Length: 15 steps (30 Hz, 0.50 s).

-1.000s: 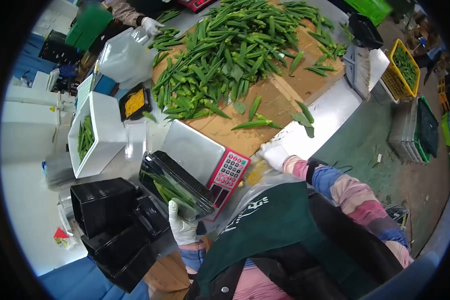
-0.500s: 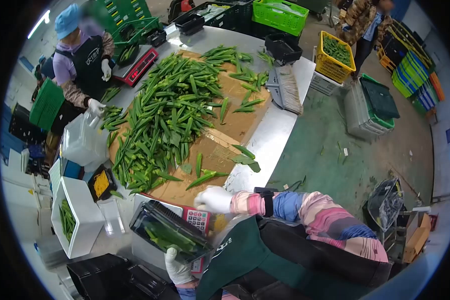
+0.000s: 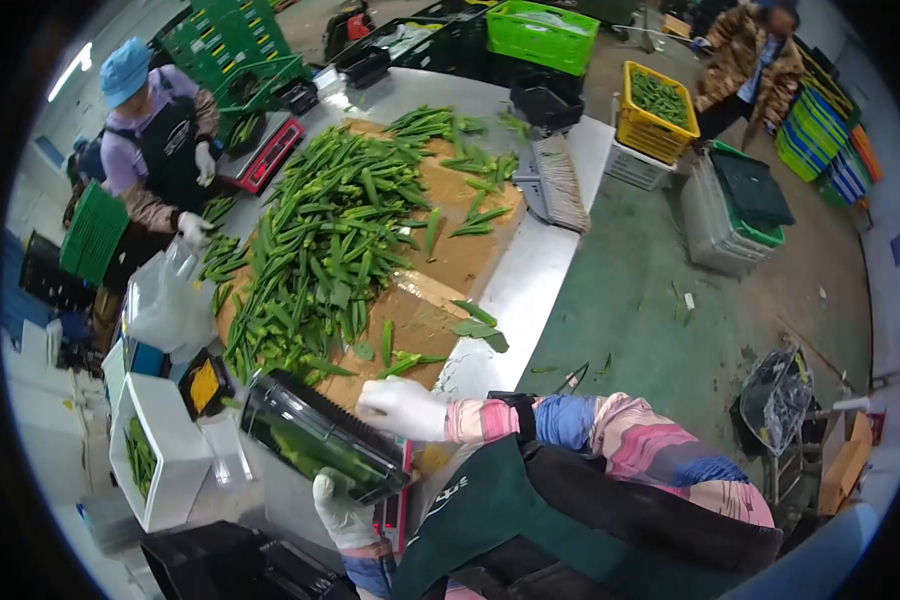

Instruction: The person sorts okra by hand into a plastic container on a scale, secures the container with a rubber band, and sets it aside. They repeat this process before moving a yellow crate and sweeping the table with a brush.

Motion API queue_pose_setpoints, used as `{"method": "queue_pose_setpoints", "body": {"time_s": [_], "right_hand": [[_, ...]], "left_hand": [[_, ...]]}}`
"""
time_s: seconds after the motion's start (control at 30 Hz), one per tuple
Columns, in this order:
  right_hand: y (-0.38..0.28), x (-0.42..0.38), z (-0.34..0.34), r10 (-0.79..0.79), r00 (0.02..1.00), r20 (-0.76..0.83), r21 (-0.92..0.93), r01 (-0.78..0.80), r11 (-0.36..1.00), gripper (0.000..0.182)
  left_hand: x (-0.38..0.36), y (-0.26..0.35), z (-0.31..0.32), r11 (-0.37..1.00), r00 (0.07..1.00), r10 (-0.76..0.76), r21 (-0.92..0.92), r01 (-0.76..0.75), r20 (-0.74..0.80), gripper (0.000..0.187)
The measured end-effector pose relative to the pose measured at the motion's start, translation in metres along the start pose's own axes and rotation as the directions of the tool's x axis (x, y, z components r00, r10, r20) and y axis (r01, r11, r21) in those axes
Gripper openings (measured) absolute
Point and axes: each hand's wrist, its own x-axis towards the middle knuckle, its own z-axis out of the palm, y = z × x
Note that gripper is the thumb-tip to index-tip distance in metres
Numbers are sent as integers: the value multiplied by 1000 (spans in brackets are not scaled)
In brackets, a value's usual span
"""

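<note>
A black tray with okra in it (image 3: 315,437) is tilted over a red-and-white scale (image 3: 407,462) at the near edge of the table. My left hand (image 3: 342,508), in a white glove, grips the tray's lower edge, thumb up against its side. At the tray's upper right side is my gloved right hand (image 3: 402,408), its fingers curled and partly hidden at the tray; what it holds, if anything, cannot be made out. Just beyond my hands, a large pile of okra (image 3: 320,220) covers brown cardboard (image 3: 460,260).
A co-worker (image 3: 160,140) stands at the far left beside another red scale (image 3: 270,158). White foam box (image 3: 160,450) at left, brush (image 3: 558,185) on the table's right edge, yellow crate of okra (image 3: 658,110) beyond. Another person (image 3: 755,70) bends at upper right.
The tray has tipped and shifted slightly left, and my right hand has moved left to its upper side. The person at upper right has moved and bent down.
</note>
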Motion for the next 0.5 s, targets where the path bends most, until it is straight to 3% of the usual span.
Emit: {"method": "queue_pose_setpoints", "body": {"time_s": [0.07, 0.1, 0.13, 0.2, 0.23, 0.3, 0.33, 0.37, 0.4, 0.47, 0.5], "right_hand": [[-1, 0, 2, -79, 993, -87, -115, 69, 991, 9], [2, 0, 1, -53, 995, -88, -100, 44, 994, 10], [5, 0, 1, -29, 996, -87, -86, 22, 996, 11], [2, -1, -1, 106, 992, -74, -12, -107, 994, 11], [9, -2, 3, -25, 997, -72, -40, 22, 999, 9], [6, 1, -3, 209, 966, 149, 187, -235, 954, 14], [12, 3, -3, 311, 894, 323, 305, -410, 860, 19], [4, 4, -6, 431, 745, 508, 675, -656, 339, 27], [16, 6, 1, 365, 716, 596, 783, -619, -66, 27], [-2, 28, -34, 308, 698, 646, 760, -551, -344, 32], [5, 38, -46, 254, 754, 605, 795, -556, -242, 34]], "left_hand": [[2, -5, -4, 1000, 999, -24, -10, 24, 29, 36], [-3, -11, 8, 987, 968, 54, 160, -15, -244, 20], [-5, -13, -1, 995, 973, -39, 77, 58, -229, 23], [-2, -19, 10, 993, 949, 33, 116, 4, -313, 25], [-5, -15, 12, 993, 972, 36, 121, -8, -230, 27], [-5, -9, -9, 998, 995, -57, -21, 56, -81, 30], [-8, -7, -18, 992, 995, -96, -86, 95, 0, 31], [-13, -2, -4, 988, 996, -84, -127, 83, 3, 47], [-15, 8, 5, 995, 995, -97, -4, 97, 33, 53], [-14, 28, 19, 965, 988, -134, 238, 112, 76, 68], [-13, 37, 27, 928, 984, -158, 354, 117, 88, 75]]}}
